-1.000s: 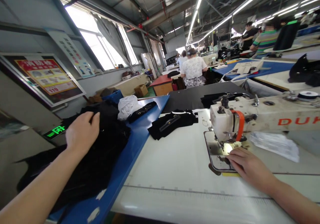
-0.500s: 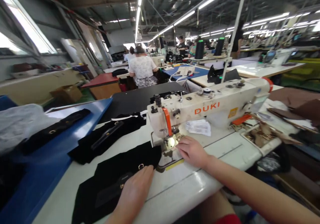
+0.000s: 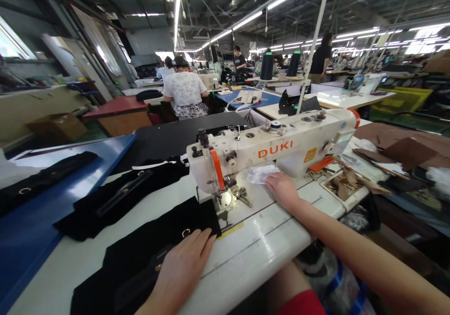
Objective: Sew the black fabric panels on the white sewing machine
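Note:
My left hand point(image 3: 184, 263) lies flat with its fingers stretched over a black fabric piece point(image 3: 140, 240), which carries a gold ring and a dark strap. The piece's right edge is beside the needle area of a white sewing machine point(image 3: 274, 148) marked DUKI. Under the machine's arm lies a small stack of white printed labels point(image 3: 259, 174). My right hand point(image 3: 283, 191) is at the stack's right edge, fingers together and bent on the labels; the fingertips are partly hidden. A metal guide point(image 3: 242, 197) sits beside the lit presser foot.
More black fabric pieces point(image 3: 123, 193) lie behind on the left, next to a blue board point(image 3: 77, 183). A parts tray point(image 3: 346, 188) with scraps and metal pieces is set in the table at right. Brown material point(image 3: 408, 151) lies beyond it. A person in a patterned white shirt point(image 3: 184, 92) sits ahead.
My right hand has moved from beside the presser foot, back and right, to the white labels. My left hand stays on the black fabric piece. The view has turned slightly right.

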Demonstrator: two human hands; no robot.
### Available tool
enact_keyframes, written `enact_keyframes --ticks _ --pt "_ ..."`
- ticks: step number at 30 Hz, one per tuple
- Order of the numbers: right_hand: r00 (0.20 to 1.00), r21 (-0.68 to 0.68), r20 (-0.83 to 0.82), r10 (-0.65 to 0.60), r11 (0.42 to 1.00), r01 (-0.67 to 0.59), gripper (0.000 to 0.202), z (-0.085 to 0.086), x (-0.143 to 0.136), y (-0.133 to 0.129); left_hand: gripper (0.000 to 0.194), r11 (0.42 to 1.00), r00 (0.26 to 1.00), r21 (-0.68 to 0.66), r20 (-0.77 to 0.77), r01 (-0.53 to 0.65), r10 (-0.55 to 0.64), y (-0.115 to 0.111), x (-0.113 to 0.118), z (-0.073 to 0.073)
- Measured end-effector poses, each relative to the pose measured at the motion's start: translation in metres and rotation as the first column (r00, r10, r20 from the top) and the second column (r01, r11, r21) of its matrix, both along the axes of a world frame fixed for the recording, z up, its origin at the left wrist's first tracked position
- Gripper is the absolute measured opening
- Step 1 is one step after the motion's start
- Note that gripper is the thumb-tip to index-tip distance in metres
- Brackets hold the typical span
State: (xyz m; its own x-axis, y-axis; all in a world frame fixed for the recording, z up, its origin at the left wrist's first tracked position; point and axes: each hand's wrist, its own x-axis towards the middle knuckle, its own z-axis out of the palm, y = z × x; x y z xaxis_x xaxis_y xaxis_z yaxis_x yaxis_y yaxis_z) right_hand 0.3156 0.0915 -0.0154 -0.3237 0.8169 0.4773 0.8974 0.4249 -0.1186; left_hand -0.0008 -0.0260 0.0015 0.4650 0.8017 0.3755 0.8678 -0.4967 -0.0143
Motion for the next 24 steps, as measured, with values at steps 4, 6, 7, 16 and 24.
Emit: enact_keyframes --ticks 4,6,7,16,24 --pt "1.0 0.067 -0.025 -0.004 0.998 0.006 0.023 -0.001 0.001 0.001 0.052 1.0 0.999 0.0 0.05 0.008 -0.008 -0.003 -0.004 0.001" --pt "0.999 0.072 -0.053 -0.01 0.997 0.014 0.022 0.0 0.001 0.002 0.051 1.0 0.998 -0.013 0.062 -0.002 0.003 -0.005 -0.005 0.002" --pt "0.997 0.063 -0.073 -0.012 0.998 0.016 0.021 0.0 0.0 0.002 0.052 1.0 0.998 -0.017 0.066 -0.004 0.006 -0.006 -0.006 0.003" --pt "0.988 0.048 -0.152 -0.028 0.998 0.036 0.021 0.001 -0.001 0.004 0.046 0.996 0.998 0.069 0.048 0.048 -0.051 -0.012 -0.011 0.008" --pt "0.94 0.21 -0.002 0.342 0.919 -0.334 0.027 0.022 -0.032 -0.045 0.033 0.964 0.977 0.204 0.088 0.172 -0.193 -0.023 0.018 0.024"
